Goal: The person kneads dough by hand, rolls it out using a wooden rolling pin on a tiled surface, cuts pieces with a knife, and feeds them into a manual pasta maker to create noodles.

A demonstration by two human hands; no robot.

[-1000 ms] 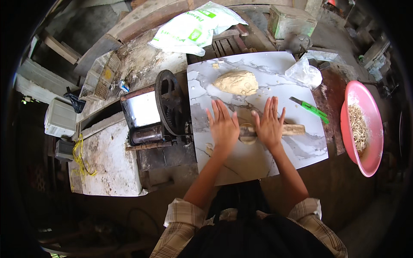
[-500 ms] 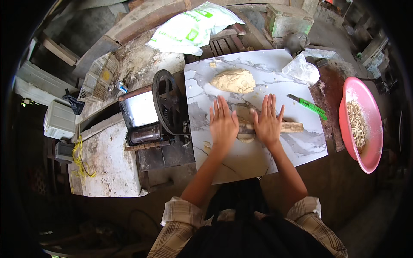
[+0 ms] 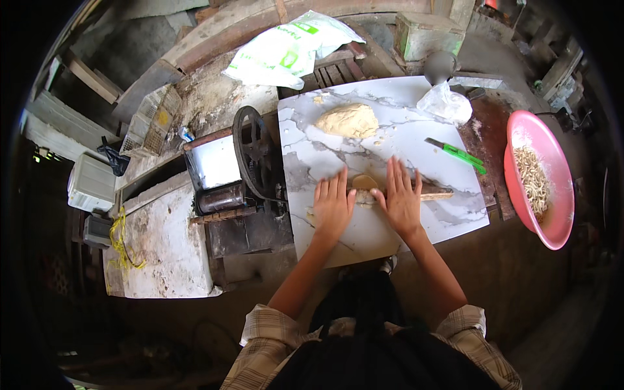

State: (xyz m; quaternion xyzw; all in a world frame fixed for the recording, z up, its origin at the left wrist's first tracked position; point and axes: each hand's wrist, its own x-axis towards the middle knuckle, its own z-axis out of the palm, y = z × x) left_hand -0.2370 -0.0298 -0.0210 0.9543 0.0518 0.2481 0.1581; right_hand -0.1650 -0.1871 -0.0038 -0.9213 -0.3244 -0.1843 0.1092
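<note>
Both my hands lie palm down on a wooden rolling pin [image 3: 437,194] on a marble-patterned board [image 3: 396,97]. My left hand [image 3: 333,207] rests over the pin's left end, hiding it. My right hand [image 3: 401,203] presses on its middle, fingers stretched out, and the right end sticks out past it. Neither hand wraps round the pin. Between the hands, a small flattened piece of dough [image 3: 364,182] lies under the pin, mostly showing beyond it. Farther back on the board sits a large lump of pale dough [image 3: 348,121].
A green box cutter [image 3: 463,156] and a clear plastic bag of white stuff [image 3: 447,104] lie on the board's right side. Beyond stands a pink basin [image 3: 565,195] holding small pale strips. A roller machine with a big wheel [image 3: 238,153] adjoins the left edge. A white sack [image 3: 292,49] lies behind.
My hands and the rolling pin have moved toward me, and more of the flattened dough shows beyond the pin. The view has shifted slightly.
</note>
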